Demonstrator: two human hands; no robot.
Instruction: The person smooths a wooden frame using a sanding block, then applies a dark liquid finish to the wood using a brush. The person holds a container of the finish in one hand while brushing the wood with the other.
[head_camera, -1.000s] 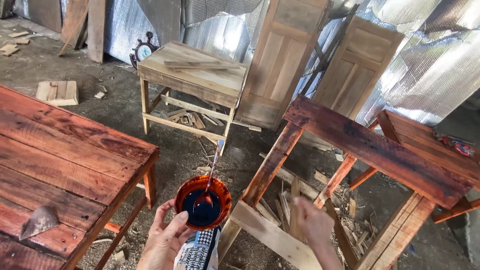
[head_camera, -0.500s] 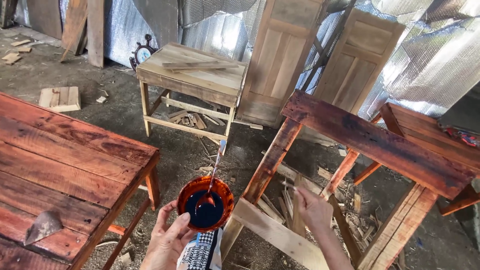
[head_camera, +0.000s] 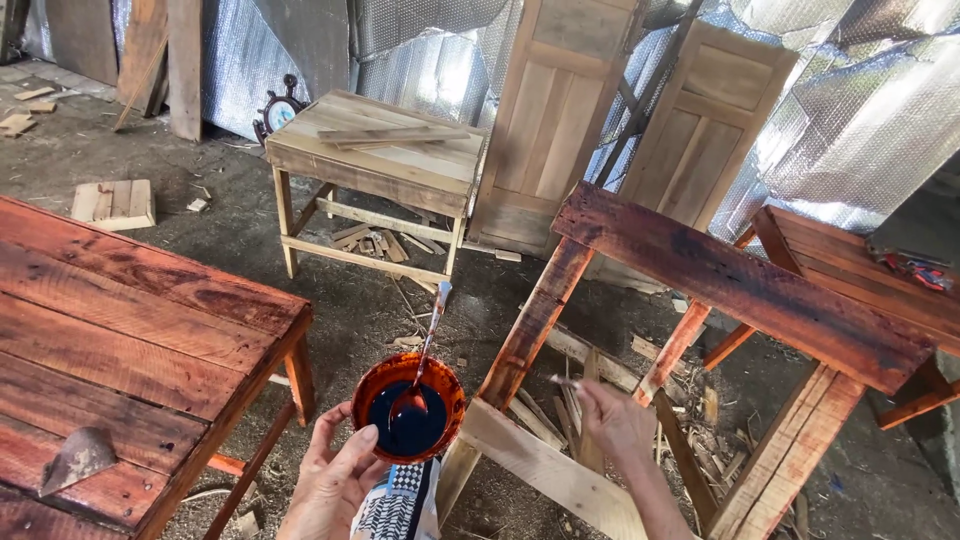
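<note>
Right hand (head_camera: 615, 420) lifted from lower rail (head_camera: 545, 465) toward stained leg (head_camera: 530, 320), small brush (head_camera: 563, 381) now showing at fingertips; view shifted slightly.

Silver foil sheeting (head_camera: 860, 120) lined the walls — unfinished panel doors (head_camera: 560, 110) leaned there; wood scraps littered the dirt floor (head_camera: 150, 150).

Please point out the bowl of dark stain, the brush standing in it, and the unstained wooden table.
bowl of dark stain (head_camera: 372, 392): head view, on its orange rim.
brush (head_camera: 431, 330): head view, mid-handle.
unstained wooden table (head_camera: 400, 165): head view, on its bare top.
</note>
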